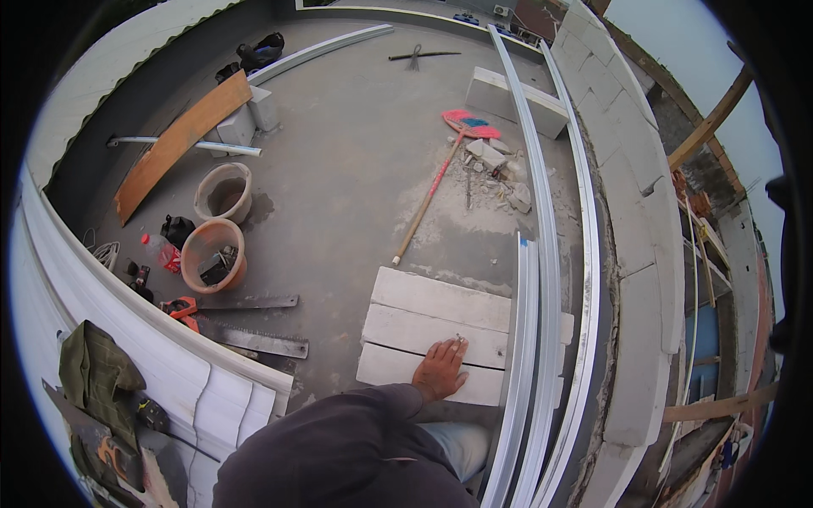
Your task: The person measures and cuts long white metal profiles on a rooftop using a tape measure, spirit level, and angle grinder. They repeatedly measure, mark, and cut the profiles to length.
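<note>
My left hand (440,370) lies palm down on a group of pale blocks (436,317) laid side by side on the grey floor. Its fingers are stretched out and it holds nothing. The dark sleeve (339,449) of that arm comes up from the lower edge, beside a knee in light trousers (461,444). Just right of the blocks run long metal channels (522,339), partly covering their right ends. My right hand does not show.
A broom (436,190) lies beyond the blocks, near rubble (508,173). On the left are two buckets (224,190), a bottle (161,250), handsaws (254,339), a plywood strip (182,144) and white panels (186,381). A block wall (631,254) borders the right.
</note>
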`<act>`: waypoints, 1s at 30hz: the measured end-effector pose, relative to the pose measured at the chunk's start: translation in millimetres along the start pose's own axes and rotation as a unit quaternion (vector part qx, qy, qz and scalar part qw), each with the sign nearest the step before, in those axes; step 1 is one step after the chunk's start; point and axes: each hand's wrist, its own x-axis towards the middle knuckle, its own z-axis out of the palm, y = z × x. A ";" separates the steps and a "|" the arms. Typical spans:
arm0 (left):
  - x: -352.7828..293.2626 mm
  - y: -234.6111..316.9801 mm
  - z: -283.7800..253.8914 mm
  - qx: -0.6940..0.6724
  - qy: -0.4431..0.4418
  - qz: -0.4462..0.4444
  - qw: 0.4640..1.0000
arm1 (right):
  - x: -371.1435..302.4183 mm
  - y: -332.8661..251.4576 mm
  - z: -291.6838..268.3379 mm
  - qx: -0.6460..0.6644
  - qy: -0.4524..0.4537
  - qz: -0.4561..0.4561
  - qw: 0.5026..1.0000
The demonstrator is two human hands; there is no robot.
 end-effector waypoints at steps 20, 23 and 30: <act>6.5 5.4 1.4 0.017 0.001 0.028 0.999 | 30.0 -37.7 -4.7 0.082 0.091 -0.011 0.992; 6.6 5.0 3.3 0.036 -0.004 0.017 0.999 | 35.2 -36.6 -6.1 0.085 0.108 -0.020 0.990; 5.0 4.4 7.3 0.040 -0.006 0.020 0.999 | 34.4 -27.6 7.4 0.080 0.118 -0.036 0.989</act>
